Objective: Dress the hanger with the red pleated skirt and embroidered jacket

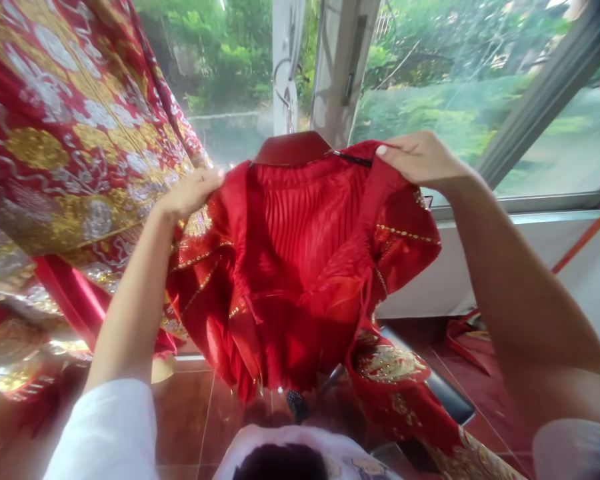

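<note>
red garment (305, 227) on hanger (354, 159); left grip (193, 191), right grip (423, 159) each clamped on one shoulder.

Bright daylight from the window (415, 127) between eleven and two o'clock, hazy reflections there, soft-focus greenery (225, 53) beyond, sparkling glare on embroidered cloth (90, 127) toward nine, deep shadow low inside the red garment (305, 267), smeared blur at eight, wide-angle stretching at edges.

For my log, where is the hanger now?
The hanger is upper middle in the head view, between the left hand and right hand, its hook above the collar of the red garment.
</note>
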A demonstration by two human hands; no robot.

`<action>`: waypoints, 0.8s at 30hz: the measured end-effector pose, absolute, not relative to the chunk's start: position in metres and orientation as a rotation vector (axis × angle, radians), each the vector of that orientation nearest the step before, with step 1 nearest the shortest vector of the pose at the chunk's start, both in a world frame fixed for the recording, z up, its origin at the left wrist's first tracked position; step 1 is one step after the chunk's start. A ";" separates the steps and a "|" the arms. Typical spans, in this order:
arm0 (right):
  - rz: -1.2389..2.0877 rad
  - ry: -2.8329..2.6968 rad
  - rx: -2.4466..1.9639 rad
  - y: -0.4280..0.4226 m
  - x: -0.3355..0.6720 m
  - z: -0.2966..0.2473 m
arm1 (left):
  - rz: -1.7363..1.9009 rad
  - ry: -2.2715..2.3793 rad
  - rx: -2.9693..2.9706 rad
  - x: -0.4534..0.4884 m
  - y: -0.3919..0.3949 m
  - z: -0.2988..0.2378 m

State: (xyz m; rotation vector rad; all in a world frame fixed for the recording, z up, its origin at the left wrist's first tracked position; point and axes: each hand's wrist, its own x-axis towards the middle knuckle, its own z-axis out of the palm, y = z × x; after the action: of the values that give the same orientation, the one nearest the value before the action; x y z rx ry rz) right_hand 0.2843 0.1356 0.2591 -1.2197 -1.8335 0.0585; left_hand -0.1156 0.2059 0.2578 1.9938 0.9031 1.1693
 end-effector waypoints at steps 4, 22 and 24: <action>0.108 -1.809 -1.142 0.130 0.282 0.275 | 1.109 0.780 2.051 -0.115 0.217 0.244; 0.633 -1.724 -1.337 0.138 0.284 0.280 | 1.091 0.914 2.050 -0.111 0.204 0.252; 0.642 -1.772 -1.370 0.138 0.287 0.282 | 1.138 0.931 2.043 -0.111 0.206 0.249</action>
State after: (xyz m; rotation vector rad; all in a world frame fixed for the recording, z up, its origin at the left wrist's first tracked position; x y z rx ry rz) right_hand 0.2869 0.1380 0.2816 -1.3695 -1.7724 0.6420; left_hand -0.1113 0.2056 0.2490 2.0433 0.9309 1.1378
